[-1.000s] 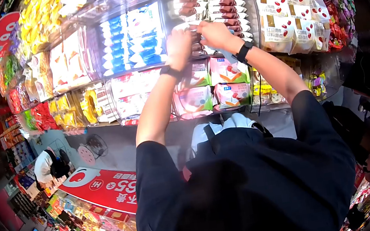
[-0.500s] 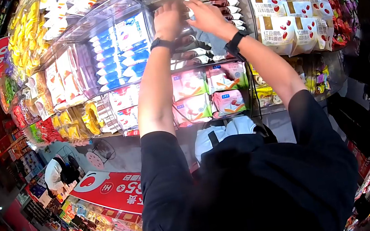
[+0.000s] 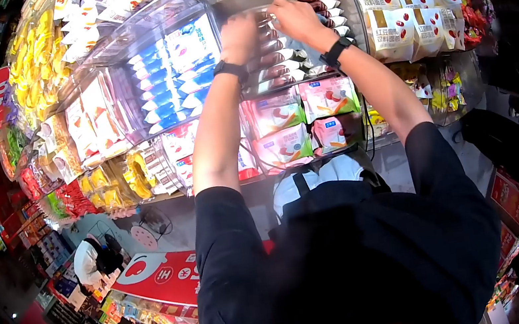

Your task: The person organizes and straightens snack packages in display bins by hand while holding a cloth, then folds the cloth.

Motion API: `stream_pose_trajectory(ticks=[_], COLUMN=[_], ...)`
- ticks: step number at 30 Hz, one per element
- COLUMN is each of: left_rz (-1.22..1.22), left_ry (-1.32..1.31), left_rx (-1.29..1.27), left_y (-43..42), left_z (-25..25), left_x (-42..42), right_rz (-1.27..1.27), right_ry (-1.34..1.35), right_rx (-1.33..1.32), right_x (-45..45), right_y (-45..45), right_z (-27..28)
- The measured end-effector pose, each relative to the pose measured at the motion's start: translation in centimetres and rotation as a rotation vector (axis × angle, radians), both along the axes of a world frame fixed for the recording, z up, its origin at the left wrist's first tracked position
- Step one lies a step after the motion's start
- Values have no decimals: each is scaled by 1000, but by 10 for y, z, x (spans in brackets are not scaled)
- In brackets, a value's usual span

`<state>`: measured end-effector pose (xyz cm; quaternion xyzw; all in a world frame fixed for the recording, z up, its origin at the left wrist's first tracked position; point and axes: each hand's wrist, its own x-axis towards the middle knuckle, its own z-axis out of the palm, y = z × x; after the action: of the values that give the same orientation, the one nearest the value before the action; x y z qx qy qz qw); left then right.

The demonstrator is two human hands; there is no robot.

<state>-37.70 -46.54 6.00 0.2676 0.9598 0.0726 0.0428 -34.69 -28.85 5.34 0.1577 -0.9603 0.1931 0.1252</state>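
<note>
Got both hands inside one transparent bin [image 3: 239, 5], over two columns of brown-and-white packs [image 3: 276, 71]. Reading hands as just beside each other, apart, not clasped.

Seeing left hand [image 3: 240, 39] at left side of bin, next to upper end of left column. Motion-blurred, so can't tell whether closed on a pack or only touching. Seeing right hand [image 3: 300, 18] over middle of bin, fingertips bent down near upper end of left column. Can't tell grip there either, with contact point hidden under fingers. Noting dark wristband on each arm: left wristband [image 3: 230, 71], right wristband [image 3: 337, 55].

On progress: would call lower part of left column done, stacked flat and close, running roughly parallel down to front wall. Would call right column mostly in order too, reaching higher up the bin than left one; partly covered by right hand and forearm, so can't vouch for middle. Would count upper end of left column as unfinished, stopping short of right column's top and under both hands. Can't count packs exactly.

Around it: blue-and-white packs [image 3: 154, 87] in bin to left, neatly in columns. White bags with red print [image 3: 387, 29] to right, overlapping in rows. Pink-and-green packs [image 3: 280, 145] in lower tier just in front, untouched by either hand.
</note>
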Motion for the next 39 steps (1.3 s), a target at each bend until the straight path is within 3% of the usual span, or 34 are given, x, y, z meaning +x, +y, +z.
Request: stream_pose_trajectory(ticks=[3,6,8,9,10,15,20,23,25,26,29,31,33,37,39], left_rz=[48,45,46,36,25,-11,-15,-13,-33,-36,-38,-34,-7,66,100], left_ry=[10,-47,-26,-39,-55,-32,-51,-48,-32,-3,28,8,-15,19,-11], left_rx=[-78,26,25,-5,-36,18,-6,8,20,8,-29,-71,-35,28,23], left_y=[4,2,-1,0,-1,-6,-5,-4,-6,-6,-5,-2,1,1,5], left_z=[-21,-22,-19,-16,-12,-6,-6,-10,-15,-18,-14,-10,-8,-39,-27], left_x=[-1,1,9,8,8,15,11,12,11,11,14,14,16,5,2], right_rz=[-15,-92,-52,10,10,-212,-268,-150,15,81,444,385,278,125,75], right_ry=[-76,-188,-186,-115,-186,-248,-334,-239,-234,-414,-500,-437,-442,-219,-163], right_rx=[-98,-280,-300,-406,-428,-186,58,-55,-76,-161,-198,-293,-164,7,21], right_x=[16,35,72,87,109,152,126,109,117,133,163,159,129,72,41], right_y=[4,12,21,36,43,125,251,256,194,165,96,86,82,37,16], right_z=[18,56,118,121,166,254,276,270,254,240,184,134,87,34,21])
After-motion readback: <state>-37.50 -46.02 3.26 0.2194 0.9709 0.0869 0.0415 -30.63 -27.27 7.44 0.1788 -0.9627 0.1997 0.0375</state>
